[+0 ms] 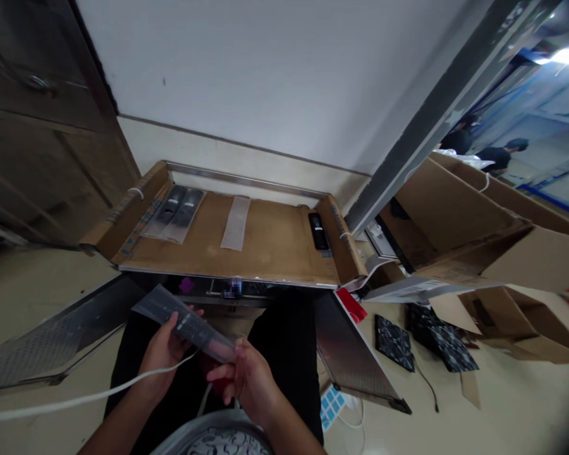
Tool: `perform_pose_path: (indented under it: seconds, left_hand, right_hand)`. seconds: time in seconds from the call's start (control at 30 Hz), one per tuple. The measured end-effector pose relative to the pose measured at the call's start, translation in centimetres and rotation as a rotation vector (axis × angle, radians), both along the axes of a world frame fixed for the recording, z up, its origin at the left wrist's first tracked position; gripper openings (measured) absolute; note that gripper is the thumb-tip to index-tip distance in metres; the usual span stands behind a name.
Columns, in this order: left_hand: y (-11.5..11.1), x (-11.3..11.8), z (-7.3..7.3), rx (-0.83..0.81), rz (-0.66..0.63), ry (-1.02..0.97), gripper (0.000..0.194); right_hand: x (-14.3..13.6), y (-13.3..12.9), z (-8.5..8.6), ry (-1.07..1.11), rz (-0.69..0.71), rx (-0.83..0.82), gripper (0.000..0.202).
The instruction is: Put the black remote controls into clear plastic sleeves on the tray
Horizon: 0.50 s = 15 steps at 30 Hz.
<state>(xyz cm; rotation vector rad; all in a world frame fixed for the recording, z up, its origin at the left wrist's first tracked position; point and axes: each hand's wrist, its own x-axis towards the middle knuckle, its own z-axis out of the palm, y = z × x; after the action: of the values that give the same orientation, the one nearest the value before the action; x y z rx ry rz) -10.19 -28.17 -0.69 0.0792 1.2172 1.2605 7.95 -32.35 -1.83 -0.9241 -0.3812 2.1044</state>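
Observation:
A clear plastic sleeve (184,322) with a long dark thing in it, which looks like a remote control, is held over my lap. My left hand (164,351) grips its middle between thumb and fingers. The right end is pinched by my right hand (251,376). Ahead, on the cardboard-lined table (275,246), two sleeved black devices (180,212) lie side by side at the left. A flat, whitish sleeve (237,222) rests near the middle, and a bare black device (318,231) lies at the right end.
Folded cardboard sides (344,240) flank the tabletop. Perforated metal doors (360,354) stand open on both sides of my knees. A white cable (76,401) crosses at the left. Large cardboard boxes (459,215) and black patterned pieces (393,341) are at the right; people work beyond.

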Motion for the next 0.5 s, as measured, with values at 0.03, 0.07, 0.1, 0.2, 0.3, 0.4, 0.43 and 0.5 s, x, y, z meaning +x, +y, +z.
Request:
perform_pose_path:
  seconds: [0.03, 0.07, 0.1, 0.2, 0.3, 0.4, 0.43, 0.5]
  left_hand:
    - [0.1, 0.0, 0.0, 0.002, 0.004, -0.016, 0.031]
    - [0.2, 0.1, 0.0, 0.008, 0.008, -0.032, 0.030]
    - [0.4, 0.1, 0.0, 0.013, 0.010, -0.047, 0.030]
    - [0.8, 0.5, 0.0, 0.018, 0.015, -0.046, 0.028]
    - [1.2, 0.9, 0.1, 0.046, 0.022, -0.008, 0.030]
    - [1.5, 1.3, 0.6, 0.047, 0.020, 0.006, 0.030]
    - [1.5, 1.4, 0.9, 0.045, 0.013, 0.007, 0.031]
    - [1.3, 1.6, 1.6, 0.050, -0.006, 0.009, 0.032]
  right_hand:
    - [0.1, 0.0, 0.1, 0.016, 0.006, 0.012, 0.047]
    - [0.1, -0.1, 0.2, 0.025, 0.011, 0.023, 0.047]
    - [0.1, -0.1, 0.4, 0.028, 0.015, 0.034, 0.047]
    - [-0.2, -0.3, 0.8, 0.012, 0.027, 0.058, 0.050]
    - [-0.2, -0.6, 0.7, -0.028, 0.052, 0.061, 0.054]
    - [0.8, -0.6, -0.2, -0.219, -0.002, 0.062, 0.057]
    - [1.3, -0.4, -0.6, -0.326, -0.072, 0.071, 0.058]
    - [2.2, 0.2, -1.1, -0.522, -0.225, 0.110, 0.060]
